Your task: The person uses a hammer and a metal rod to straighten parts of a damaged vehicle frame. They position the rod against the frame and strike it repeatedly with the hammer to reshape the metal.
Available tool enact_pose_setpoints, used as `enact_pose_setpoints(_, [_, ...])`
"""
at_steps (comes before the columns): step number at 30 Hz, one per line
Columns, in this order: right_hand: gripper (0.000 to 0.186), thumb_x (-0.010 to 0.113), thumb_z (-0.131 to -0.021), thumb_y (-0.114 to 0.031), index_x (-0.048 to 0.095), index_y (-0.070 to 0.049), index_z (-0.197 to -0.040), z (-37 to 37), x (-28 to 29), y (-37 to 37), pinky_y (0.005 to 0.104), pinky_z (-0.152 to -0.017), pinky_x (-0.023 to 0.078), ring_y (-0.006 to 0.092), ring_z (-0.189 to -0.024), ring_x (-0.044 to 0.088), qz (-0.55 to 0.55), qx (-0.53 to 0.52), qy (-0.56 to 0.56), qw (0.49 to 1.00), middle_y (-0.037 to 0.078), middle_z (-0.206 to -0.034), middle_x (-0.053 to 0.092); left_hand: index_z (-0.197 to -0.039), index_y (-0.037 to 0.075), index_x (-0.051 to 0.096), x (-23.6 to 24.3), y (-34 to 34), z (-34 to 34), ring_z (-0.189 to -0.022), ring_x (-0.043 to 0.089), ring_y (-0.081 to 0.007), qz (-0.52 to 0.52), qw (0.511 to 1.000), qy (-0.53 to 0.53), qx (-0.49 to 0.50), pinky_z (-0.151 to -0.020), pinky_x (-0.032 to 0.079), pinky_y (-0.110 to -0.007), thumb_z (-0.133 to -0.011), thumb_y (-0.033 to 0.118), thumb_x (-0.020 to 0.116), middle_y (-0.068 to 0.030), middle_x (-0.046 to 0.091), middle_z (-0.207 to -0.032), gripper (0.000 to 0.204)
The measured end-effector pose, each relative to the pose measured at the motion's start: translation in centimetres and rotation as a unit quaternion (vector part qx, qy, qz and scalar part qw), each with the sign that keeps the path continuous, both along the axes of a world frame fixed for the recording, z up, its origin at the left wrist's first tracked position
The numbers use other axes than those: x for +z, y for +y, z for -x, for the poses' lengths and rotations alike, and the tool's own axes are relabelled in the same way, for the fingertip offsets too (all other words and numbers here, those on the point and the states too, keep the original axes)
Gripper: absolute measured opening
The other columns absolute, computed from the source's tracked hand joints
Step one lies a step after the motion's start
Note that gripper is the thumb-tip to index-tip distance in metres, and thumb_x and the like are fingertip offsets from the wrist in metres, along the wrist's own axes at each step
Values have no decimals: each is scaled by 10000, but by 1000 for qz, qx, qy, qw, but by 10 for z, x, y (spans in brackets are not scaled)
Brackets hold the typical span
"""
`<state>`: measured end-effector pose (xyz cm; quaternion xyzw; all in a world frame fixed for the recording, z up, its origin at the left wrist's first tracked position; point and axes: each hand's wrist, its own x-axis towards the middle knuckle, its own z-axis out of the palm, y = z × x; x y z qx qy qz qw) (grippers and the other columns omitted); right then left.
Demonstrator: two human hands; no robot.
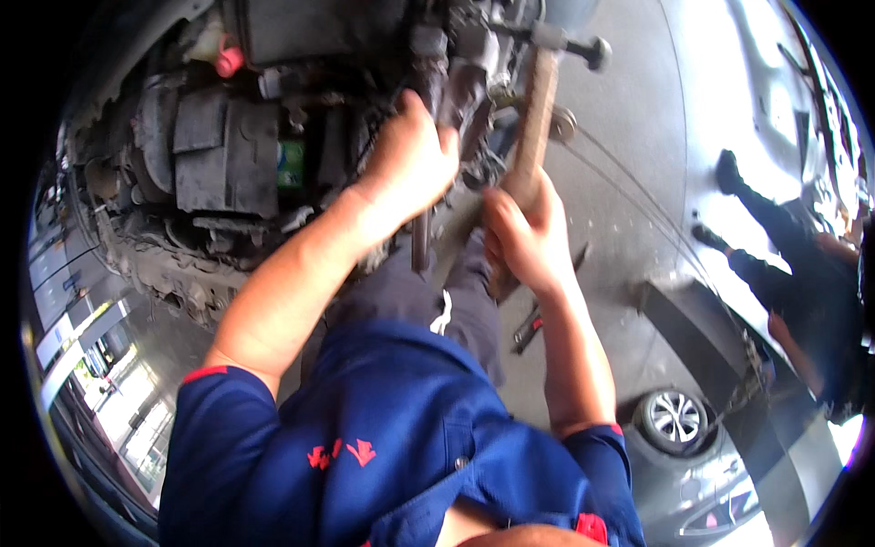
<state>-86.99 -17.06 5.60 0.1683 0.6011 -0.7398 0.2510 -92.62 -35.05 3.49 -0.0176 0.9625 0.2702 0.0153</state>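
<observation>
My left hand (410, 164) is wrapped round a dark metal bar (420, 242) held upright beside the engine bay. The bar's lower end sticks out below my fist. Its upper part reaches a blocky, dirty metal part (474, 50), and I cannot tell whether the two touch. In my right hand (530, 232) is a hammer (538, 109), gripped by its wooden handle. The dark hammer head is raised at the far end, to the right of the bar and apart from my left hand.
A dusty engine bay (228, 150) with a pink cap (230, 62) fills the left. On the floor lie a tool with a red mark (527, 333) and thin cables (629, 196). A wheel (674, 419) is at lower right; another person (775, 264) is at the right edge.
</observation>
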Motion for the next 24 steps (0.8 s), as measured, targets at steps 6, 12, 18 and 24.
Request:
enact_pose_setpoints(6, [173, 617, -1023, -193, 463, -120, -997, -21, -14, 45, 264, -443, 430, 79, -487, 444, 84, -216, 6, 973, -17, -683, 468, -1039, -128, 448, -1, -8, -7, -672, 680, -481, -71, 995, -63, 33, -598, 566, -532, -927, 156, 579, -310, 642, -696, 332])
enact_pose_setpoints(12, [242, 688, -980, -195, 508, -66, -1077, -12, 17, -24, 275, -470, 457, 107, -528, 538, 4, 6, -29, 1000, 14, -720, 573, -1081, -157, 473, 10, -1, 0, -735, 699, -494, -62, 995, -64, 38, -657, 592, -541, -927, 160, 591, -335, 662, -739, 371])
enact_pose_setpoints(18, [213, 620, -1023, -208, 472, -118, -900, -16, -13, 52, 257, -435, 385, 76, -478, 436, 15, -159, 16, 987, -35, -669, 470, -1089, -137, 455, 0, -12, -2, -724, 683, -496, -77, 994, -63, 47, -666, 587, -534, -922, 162, 598, -323, 656, -743, 371])
enact_pose_setpoints(24, [176, 619, -1007, -199, 518, -74, -1079, -15, -7, -27, 308, -567, 490, 128, -661, 572, -37, -72, 27, 996, 6, -772, 563, -1032, -126, 494, -12, -15, -1, -748, 692, -492, -169, 976, -101, 98, -655, 581, -539, -934, 184, 563, -315, 668, -752, 333])
